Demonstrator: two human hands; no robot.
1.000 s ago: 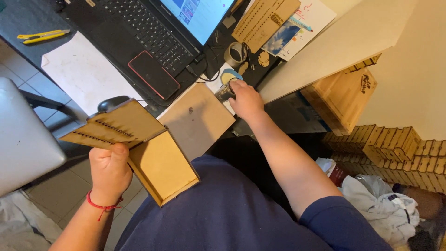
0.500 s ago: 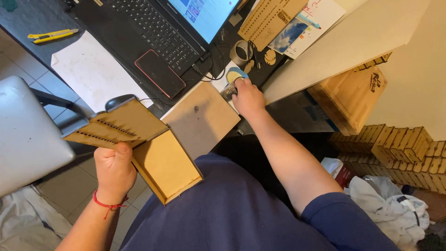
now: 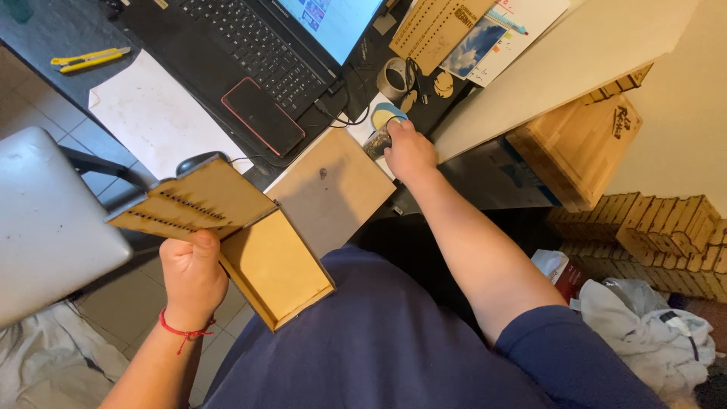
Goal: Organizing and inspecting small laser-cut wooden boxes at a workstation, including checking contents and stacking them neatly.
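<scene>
Left hand [image 3: 193,276] has a closed grip on the open wooden box [image 3: 227,235], held left of the plywood panel [image 3: 333,189]. Right hand [image 3: 409,148], beyond the panel, curls around a small object [image 3: 379,140]. Best kept level and steady, box braced against the lap.

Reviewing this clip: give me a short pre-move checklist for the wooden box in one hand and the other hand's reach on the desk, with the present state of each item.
1. Left hand grips the wooden box: ok, fingers wrapped around its hinged edge.
2. Box lid open: ok, the slotted lid is folded back.
3. Right hand on the small object on the desk: ok, touching it.
4. Firm grasp on that object: cannot tell, fingers hide it.
5. Plywood panel rests flat before the laptop: ok.
</scene>
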